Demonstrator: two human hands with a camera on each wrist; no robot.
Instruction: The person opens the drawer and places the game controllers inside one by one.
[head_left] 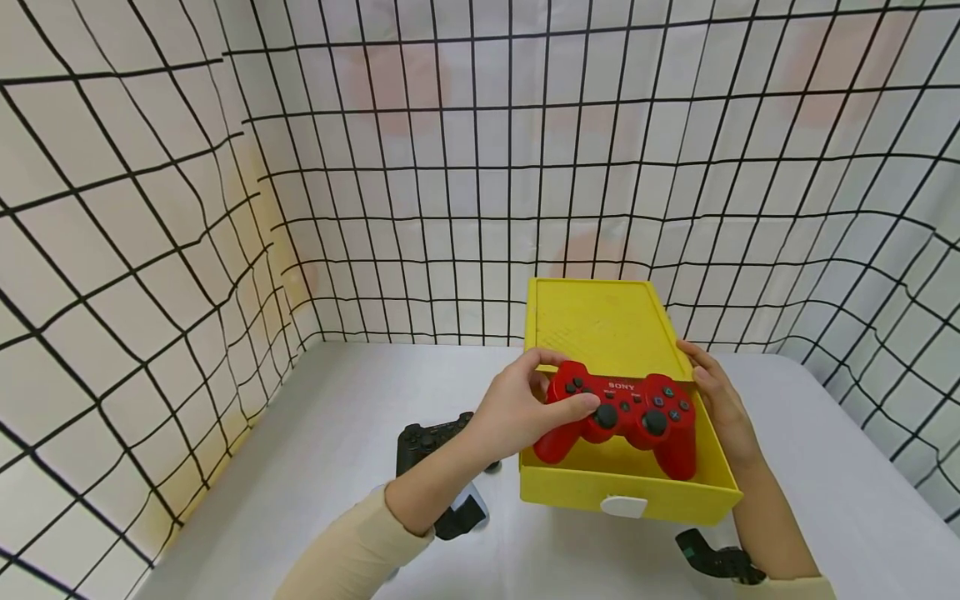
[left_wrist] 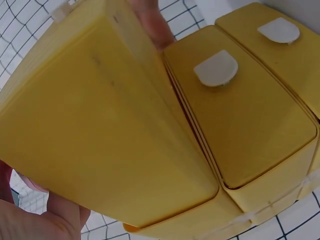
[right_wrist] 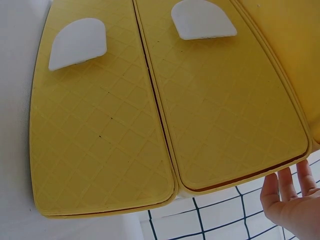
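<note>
My left hand (head_left: 525,404) grips a red Sony game controller (head_left: 633,417) by its left side, thumb on its face beside the left stick. The controller is tilted over the pulled-out yellow drawer (head_left: 630,492), with its handles down inside. A white tab sits on the drawer's front. Along the right side of the yellow drawer unit (head_left: 600,321), my right hand (head_left: 723,408) rests its fingers. In the right wrist view, that hand's fingertips touch the unit's edge. The left wrist view shows the drawer's outside, with the left hand (left_wrist: 45,220) partly behind it.
A black game controller (head_left: 427,437) lies on the white table (head_left: 360,392), partly hidden behind my left forearm. Closed drawers (right_wrist: 100,125) with white tabs sit below the pulled-out one. White walls with a black grid (head_left: 450,167) stand around the table.
</note>
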